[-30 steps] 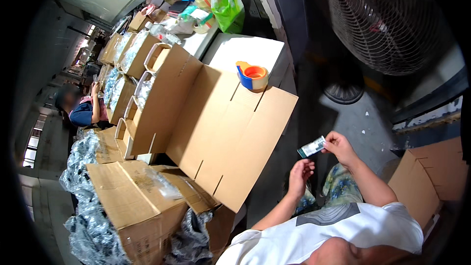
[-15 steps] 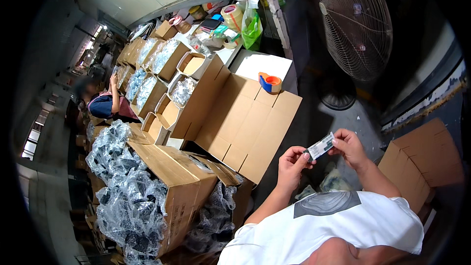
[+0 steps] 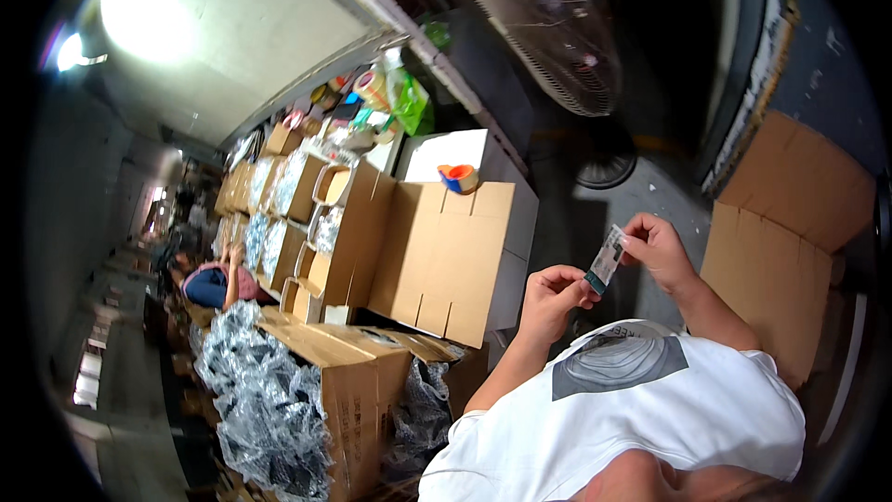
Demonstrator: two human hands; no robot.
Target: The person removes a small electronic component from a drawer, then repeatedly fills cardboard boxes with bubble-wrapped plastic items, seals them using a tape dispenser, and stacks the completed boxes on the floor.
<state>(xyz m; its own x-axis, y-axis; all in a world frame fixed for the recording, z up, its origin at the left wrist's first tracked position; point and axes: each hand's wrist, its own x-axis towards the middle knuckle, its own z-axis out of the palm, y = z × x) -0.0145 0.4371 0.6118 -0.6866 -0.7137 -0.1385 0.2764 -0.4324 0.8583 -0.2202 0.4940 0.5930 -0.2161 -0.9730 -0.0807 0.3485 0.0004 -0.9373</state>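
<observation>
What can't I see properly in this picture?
All in the head view:
- Print on the small flat item: too small and blurred.
- Bits of its two ends: covered by the left hand and right hand.
- What is under the crumpled clear plastic: hidden by its folds.
- The rest of the fan: cut off by the upper edge.

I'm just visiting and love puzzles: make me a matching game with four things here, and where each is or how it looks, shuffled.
Things:
1. Small flat item
2. Tape dispenser
3. Plastic bag
4. Bubble wrap

Places and looks:
A. Bright green, among the clutter at the far end of the work area
B. Crumpled and see-through, in a big heap
C. Between the left hand and the right hand
D. Orange and blue

Right pairs: 1-C, 2-D, 3-A, 4-B
</observation>
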